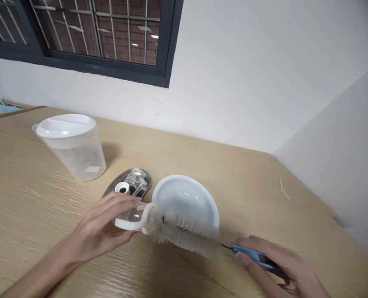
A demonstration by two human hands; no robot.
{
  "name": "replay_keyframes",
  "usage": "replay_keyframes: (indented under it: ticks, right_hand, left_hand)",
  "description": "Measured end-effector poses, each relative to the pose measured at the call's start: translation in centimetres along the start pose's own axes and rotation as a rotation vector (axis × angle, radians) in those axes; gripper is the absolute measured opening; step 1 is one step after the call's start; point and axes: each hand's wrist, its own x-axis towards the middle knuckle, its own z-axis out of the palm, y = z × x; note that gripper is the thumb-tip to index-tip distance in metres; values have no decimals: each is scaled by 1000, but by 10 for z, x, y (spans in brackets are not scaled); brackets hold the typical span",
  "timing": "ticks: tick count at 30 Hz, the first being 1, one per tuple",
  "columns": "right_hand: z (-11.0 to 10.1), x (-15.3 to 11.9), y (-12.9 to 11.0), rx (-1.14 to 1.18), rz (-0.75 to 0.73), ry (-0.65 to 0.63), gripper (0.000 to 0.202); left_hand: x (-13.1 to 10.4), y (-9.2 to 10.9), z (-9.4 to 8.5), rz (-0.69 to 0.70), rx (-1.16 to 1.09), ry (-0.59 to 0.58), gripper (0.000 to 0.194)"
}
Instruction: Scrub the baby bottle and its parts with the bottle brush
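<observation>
My left hand (101, 221) is closed around a small clear baby bottle (133, 214) with a white handle, tilted on its side with its mouth toward the right. My right hand (275, 265) grips the blue handle of a bottle brush (196, 236). The white bristles meet the bottle's mouth; most of the brush head is outside, and how far the tip reaches in is unclear. Behind the brush stands a white bowl (187, 196), partly covered by the bristles. A kidney-shaped metal tray (111, 185) lies just beyond my left hand, holding a white ring cap (122, 188) and clear plastic pieces (137, 178).
A translucent lidded pitcher (78, 155) stands at the back left of the wooden table (31, 198). A thin white strip (284, 189) lies to the right. White walls and a barred window (109, 33) border the table's back.
</observation>
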Motion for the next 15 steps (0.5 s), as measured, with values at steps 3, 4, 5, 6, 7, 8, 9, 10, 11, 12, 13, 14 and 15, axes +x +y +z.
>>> replay_keyframes:
  ticks: [3, 4, 5, 6, 7, 8, 9, 10, 11, 12, 13, 14, 15]
  right_hand:
    - [1, -1, -1, -14, -41, -18, 15]
    - [1, -1, -2, -22, -42, -19, 15]
    - [1, -1, -2, -29, -41, -21, 15]
    - [1, -2, -2, -34, -41, -24, 15]
    - [2, -2, -3, -37, -40, -27, 15]
    - [2, -3, -3, -40, -40, -26, 15]
    - [1, -3, -3, -43, -41, -26, 15]
    - [1, -4, -3, -46, -43, -28, 15]
    - [1, -4, -3, -47, -49, -28, 14]
    - [1, -4, -3, -49, -52, -30, 14]
    - [0, -4, -3, -50, -58, -34, 14]
    - [0, -5, -3, -51, -63, -42, 14]
    - [0, -5, -4, -51, -65, -52, 14]
  left_hand:
    - [-7, -3, -3, 19, 53, -81, 57]
    - [-9, -4, -4, 19, 69, -114, 58]
    - [-11, -4, -5, 21, 81, -140, 58]
    - [-13, -4, -5, 25, 87, -161, 57]
    - [-14, -4, -6, 31, 91, -173, 57]
    - [-14, -4, -6, 35, 92, -179, 56]
    - [-14, -3, -6, 39, 92, -179, 55]
    - [-14, -3, -6, 42, 92, -178, 55]
    - [-13, -2, -7, 45, 91, -175, 55]
    - [-13, -1, -7, 49, 90, -174, 54]
    - [-12, 0, -7, 54, 89, -173, 54]
    - [-12, 1, -8, 60, 89, -173, 54]
    - [-12, 2, -8, 67, 90, -173, 54]
